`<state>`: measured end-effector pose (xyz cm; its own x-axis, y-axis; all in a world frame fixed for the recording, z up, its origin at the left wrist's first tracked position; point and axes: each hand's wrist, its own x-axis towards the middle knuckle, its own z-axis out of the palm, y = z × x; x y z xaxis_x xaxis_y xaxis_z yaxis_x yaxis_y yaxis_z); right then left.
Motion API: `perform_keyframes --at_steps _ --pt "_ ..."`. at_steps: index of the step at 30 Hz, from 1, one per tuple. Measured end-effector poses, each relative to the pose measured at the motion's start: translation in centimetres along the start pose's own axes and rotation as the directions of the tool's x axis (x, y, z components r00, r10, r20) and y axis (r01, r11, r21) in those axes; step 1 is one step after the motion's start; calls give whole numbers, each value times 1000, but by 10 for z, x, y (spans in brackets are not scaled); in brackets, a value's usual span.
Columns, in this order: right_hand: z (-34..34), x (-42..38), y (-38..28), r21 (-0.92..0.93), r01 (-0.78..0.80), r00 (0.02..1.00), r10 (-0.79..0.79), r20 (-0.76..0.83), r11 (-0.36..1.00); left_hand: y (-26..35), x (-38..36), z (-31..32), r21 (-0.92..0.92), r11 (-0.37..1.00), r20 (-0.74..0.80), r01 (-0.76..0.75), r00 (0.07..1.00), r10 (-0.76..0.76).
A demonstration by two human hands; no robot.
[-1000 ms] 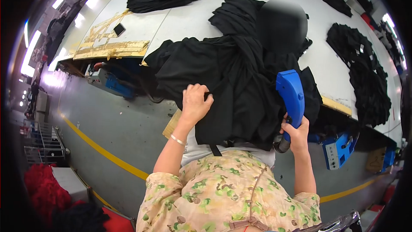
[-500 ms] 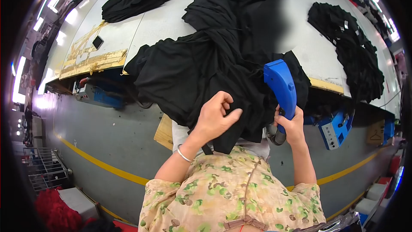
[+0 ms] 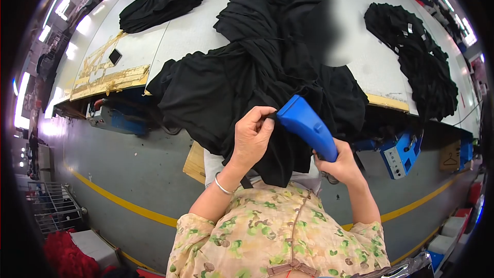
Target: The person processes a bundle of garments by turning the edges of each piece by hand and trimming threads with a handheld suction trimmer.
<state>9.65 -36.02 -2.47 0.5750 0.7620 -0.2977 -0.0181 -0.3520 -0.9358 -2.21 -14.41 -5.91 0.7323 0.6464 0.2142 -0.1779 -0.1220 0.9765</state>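
My right hand [image 3: 340,161] is wrapped round the lower end of a blue handheld thread trimmer [image 3: 312,127], which tilts up and to the left. A grey hose shows partly below that hand. My left hand [image 3: 252,136], with a pale bangle at the wrist, pinches a bit of the black garment [image 3: 206,90] between thumb and fingers. The trimmer's wide mouth is right at those fingertips. Cloth from the garment spreads over the table edge and hangs down to my lap, with a blurred patch hiding part of its upper right.
The white table [image 3: 355,80] carries a folded black pile [image 3: 159,7] at back left, more black garments [image 3: 419,54] at right, and a small dark flat object [image 3: 115,56]. Blue machine boxes [image 3: 404,155] hang under the edge. A wire rack [image 3: 57,203] stands at lower left.
The trimmer has swung left and down, its mouth now beside my left fingertips. My left hand has closed from loosely curled fingers into a pinch on the black cloth.
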Motion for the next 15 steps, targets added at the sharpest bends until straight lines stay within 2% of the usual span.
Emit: perform_keyframes --at_steps 1,4,5,8,9,12,13,15 --pt "2 0 0 15 19 1000 -18 -7 1000 3 2 -1 -78 996 -3 30 1000 -31" --pt "3 2 -1 254 9 999 3 -49 967 20 0 -9 -132 965 27 228 974 -226" --pt "3 2 -3 261 -3 999 13 -34 965 19 0 -11 -186 952 39 242 970 -239" --pt "11 3 -7 39 31 999 -32 39 999 14 4 -14 -343 894 84 289 957 -278" --pt "13 4 -9 44 25 999 -26 41 999 13 5 -15 -394 865 93 310 950 -298" --pt "12 4 -6 313 -43 999 47 -5 949 14 6 -20 -511 772 131 378 922 -365" --pt "12 5 -8 301 -27 1000 27 1 953 14 6 -20 -541 738 152 403 910 -385" --pt "16 8 -11 129 38 998 -43 36 991 12 8 -20 -578 695 184 428 898 -401"
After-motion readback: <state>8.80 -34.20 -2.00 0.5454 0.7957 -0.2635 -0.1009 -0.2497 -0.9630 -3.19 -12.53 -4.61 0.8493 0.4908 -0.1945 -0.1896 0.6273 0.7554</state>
